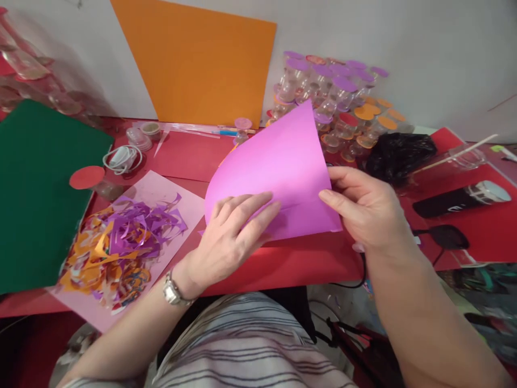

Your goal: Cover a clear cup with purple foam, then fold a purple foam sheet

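Observation:
A bright purple sheet (pixel 278 161) curves upward above the red table, its left side bent over. My right hand (pixel 359 207) pinches its right edge between thumb and fingers. Across the lower left part of the sheet lies my left hand (pixel 238 231), palm down with fingers spread, touching the surface. The left wrist wears a metal watch. To the left, a pink sheet (pixel 189 202) bears a pile of purple and orange paper scraps (pixel 129 237).
Behind stand an orange board (pixel 210 64) and stacked clear pieces with coloured discs (pixel 343 83). A green board (pixel 36 199) and white cable (pixel 122 159) are at left. At right are a black bag (pixel 399 156), a black cylinder (pixel 448 203) and sunglasses (pixel 449 237).

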The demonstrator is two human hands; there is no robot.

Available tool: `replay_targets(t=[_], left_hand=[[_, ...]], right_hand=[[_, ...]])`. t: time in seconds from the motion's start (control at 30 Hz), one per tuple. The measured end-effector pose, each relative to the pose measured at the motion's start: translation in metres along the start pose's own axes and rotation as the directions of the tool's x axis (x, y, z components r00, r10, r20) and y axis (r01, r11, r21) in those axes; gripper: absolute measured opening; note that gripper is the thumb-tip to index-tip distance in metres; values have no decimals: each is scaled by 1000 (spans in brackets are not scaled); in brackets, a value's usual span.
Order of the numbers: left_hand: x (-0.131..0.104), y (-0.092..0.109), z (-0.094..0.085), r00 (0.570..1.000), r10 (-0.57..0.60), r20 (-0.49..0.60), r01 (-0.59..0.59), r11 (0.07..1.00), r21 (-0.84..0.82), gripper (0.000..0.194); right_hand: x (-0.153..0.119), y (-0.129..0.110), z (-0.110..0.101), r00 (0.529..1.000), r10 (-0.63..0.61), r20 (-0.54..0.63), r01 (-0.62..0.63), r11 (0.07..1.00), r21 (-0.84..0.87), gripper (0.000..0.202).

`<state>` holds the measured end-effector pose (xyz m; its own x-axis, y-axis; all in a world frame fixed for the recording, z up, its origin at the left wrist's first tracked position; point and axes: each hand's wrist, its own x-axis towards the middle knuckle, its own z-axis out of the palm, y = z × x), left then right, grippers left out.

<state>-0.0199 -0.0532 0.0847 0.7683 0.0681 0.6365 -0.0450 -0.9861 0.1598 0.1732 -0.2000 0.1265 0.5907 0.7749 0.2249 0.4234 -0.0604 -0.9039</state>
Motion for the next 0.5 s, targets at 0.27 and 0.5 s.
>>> replay_targets(t=[0.27,0.5], left_hand=[[110,-4,-57,969,114,221,-134,988,78,54],[123,-51,-56,999,-34,33,36,997,-63,48]], right_hand=[[15,-62,2,920,-380,96,391,872,-293,19],[19,-84,-12,904,-428,5,418,881,-221,44]])
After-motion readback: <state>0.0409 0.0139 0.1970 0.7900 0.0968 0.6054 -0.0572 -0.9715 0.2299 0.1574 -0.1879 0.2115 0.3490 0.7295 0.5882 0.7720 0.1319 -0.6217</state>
